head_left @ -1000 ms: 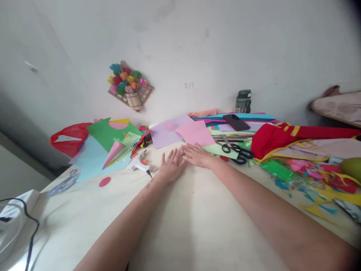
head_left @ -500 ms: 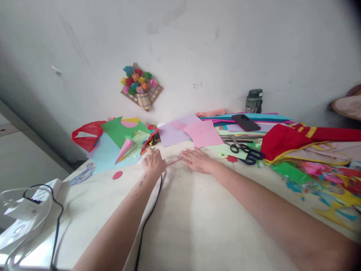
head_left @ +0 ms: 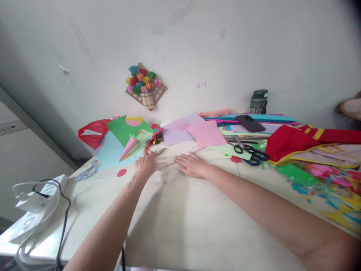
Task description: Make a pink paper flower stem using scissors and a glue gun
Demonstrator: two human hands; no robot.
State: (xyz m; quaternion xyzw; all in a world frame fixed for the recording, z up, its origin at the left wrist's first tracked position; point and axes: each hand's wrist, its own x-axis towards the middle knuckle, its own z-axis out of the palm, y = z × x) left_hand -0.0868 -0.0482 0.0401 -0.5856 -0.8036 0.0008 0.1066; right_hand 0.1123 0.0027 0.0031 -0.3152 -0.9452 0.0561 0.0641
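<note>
Plainly, in the head view, the left hand (head_left: 146,162) curls its grip round the white glue gun (head_left: 159,151), most of which it hides, with the nozzle poking out past the fingers; the right hand (head_left: 191,164) lies open and palm down on the pale surface (head_left: 220,226), its grip closed on nothing, its fingertips at one end of a thin pink strip (head_left: 167,165) that runs between the hands; a red disc (head_left: 122,172) lies left of the left hand; a pink sheet (head_left: 208,134) lies beyond the right hand, and scissors (head_left: 241,147) rest to its right.
</note>
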